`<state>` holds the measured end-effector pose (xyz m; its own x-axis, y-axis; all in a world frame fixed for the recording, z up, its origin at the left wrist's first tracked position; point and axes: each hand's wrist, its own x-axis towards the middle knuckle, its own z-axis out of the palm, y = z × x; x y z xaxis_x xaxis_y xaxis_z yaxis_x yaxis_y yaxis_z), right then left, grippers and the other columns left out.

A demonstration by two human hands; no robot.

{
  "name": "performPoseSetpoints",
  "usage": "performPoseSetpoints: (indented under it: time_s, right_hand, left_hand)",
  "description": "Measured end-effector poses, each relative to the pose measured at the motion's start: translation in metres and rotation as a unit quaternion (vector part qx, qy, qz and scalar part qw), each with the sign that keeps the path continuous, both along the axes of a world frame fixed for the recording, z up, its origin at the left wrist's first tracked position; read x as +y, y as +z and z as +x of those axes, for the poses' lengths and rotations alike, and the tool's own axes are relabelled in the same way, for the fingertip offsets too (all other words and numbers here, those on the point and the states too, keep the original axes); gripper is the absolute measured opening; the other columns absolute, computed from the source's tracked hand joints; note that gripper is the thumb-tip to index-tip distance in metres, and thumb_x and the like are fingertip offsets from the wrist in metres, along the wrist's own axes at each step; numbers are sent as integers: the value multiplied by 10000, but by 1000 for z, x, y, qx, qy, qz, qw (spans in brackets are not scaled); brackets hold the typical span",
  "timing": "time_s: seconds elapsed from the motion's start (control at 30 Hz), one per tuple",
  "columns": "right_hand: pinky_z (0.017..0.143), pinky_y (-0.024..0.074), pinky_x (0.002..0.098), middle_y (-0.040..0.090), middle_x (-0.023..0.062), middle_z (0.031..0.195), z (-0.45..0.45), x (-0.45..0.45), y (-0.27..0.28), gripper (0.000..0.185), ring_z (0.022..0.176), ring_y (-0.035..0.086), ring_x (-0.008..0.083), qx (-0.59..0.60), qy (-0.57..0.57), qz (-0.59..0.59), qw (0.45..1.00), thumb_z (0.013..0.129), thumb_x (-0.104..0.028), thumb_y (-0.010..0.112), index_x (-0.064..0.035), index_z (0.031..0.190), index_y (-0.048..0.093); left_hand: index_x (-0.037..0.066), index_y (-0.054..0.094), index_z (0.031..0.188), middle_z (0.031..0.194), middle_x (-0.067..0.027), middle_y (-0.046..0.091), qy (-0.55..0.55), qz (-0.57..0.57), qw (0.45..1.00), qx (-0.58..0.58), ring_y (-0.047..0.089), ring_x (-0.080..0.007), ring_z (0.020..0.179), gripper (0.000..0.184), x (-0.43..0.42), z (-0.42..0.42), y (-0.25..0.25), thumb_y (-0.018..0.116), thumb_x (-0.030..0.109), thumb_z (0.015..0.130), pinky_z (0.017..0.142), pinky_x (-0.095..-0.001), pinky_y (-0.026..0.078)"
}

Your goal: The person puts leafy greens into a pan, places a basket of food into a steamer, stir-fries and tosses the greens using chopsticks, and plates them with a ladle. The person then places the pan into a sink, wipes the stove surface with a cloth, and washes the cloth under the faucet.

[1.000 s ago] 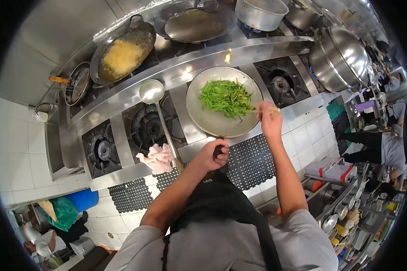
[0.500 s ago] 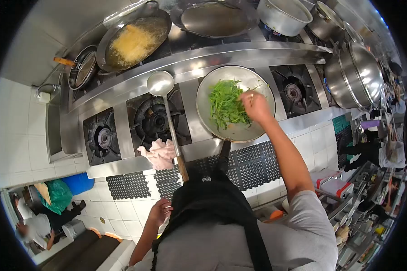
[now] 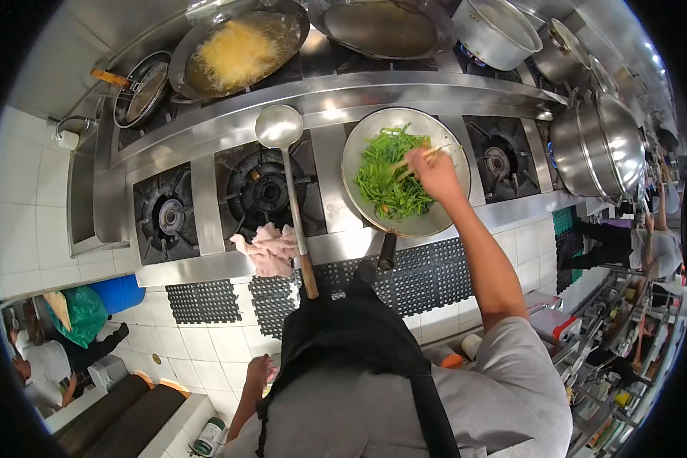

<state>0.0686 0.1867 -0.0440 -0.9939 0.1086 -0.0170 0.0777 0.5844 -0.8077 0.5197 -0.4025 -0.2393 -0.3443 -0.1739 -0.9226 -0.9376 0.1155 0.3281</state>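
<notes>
A light-coloured pan (image 3: pixel 435 223) holding chopped green vegetables (image 3: pixel 385 172) rests on the stove, its black handle (image 3: pixel 388 250) pointing toward me. Over the pan's right side, my right hand (image 3: pixel 433 172) is closed around wooden chopsticks (image 3: pixel 406 166), whose tips are in the greens. My left hand (image 3: pixel 261 372) hangs low beside my apron, away from the stove; its fingers look curled, but whether they hold anything is unclear. Left of the pan lies a long-handled ladle (image 3: pixel 278 127) across a burner, beside a crumpled pink cloth (image 3: pixel 267 249).
Along the back stand a wok (image 3: pixel 182 65) with yellow food in oil, another wok (image 3: pixel 378 30), a pot (image 3: pixel 496 34) and a large steel vessel (image 3: pixel 599 145). Co-workers are at the far right (image 3: pixel 656 248) and lower left (image 3: pixel 46 366).
My left hand has let go of the pan handle and dropped to my side. My right hand has moved over the pan, stirring the greens. The view has shifted slightly.
</notes>
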Motion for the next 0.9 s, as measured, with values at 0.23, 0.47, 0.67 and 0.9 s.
performPoseSetpoints:
  time_s: [0.23, 0.47, 0.67, 0.9]
  right_hand:
    - [679, 562, 407, 719, 197, 855, 0, 14, -38, 230, 748, 706, 349, 57, 5, 124, 991, 954, -181, 587, -14, 926, 743]
    - [682, 568, 387, 746, 157, 876, 35, -8, -10, 232, 780, 728, 320, 20, 55, 57, 997, 961, -192, 592, -33, 936, 758]
    - [581, 520, 326, 702, 106, 760, 7, 70, -29, 272, 633, 666, 175, 78, -262, 52, 960, 997, -244, 592, -16, 983, 740]
    - [625, 528, 327, 736, 111, 832, 0, 17, -52, 299, 680, 665, 165, 0, -97, -163, 982, 1004, -231, 579, 26, 988, 732]
  left_hand:
    - [71, 573, 1219, 1075, -82, 677, 130, 29, 991, 30, 687, -199, 824, 354, 46, -109, 53, 604, 307, 958, 667, -304, 511]
    - [61, 547, 1254, 1081, -88, 675, 54, 7, 997, 56, 688, -209, 809, 381, 21, -85, 32, 594, 299, 961, 643, -310, 508]
    - [68, 558, 1240, 1048, -81, 658, -63, -19, 998, 13, 675, -207, 778, 372, -19, -35, 15, 583, 314, 962, 599, -313, 498]
    - [82, 567, 1206, 1017, -75, 642, 40, -19, 999, 16, 671, -208, 795, 329, -7, -64, 50, 588, 290, 952, 618, -321, 493]
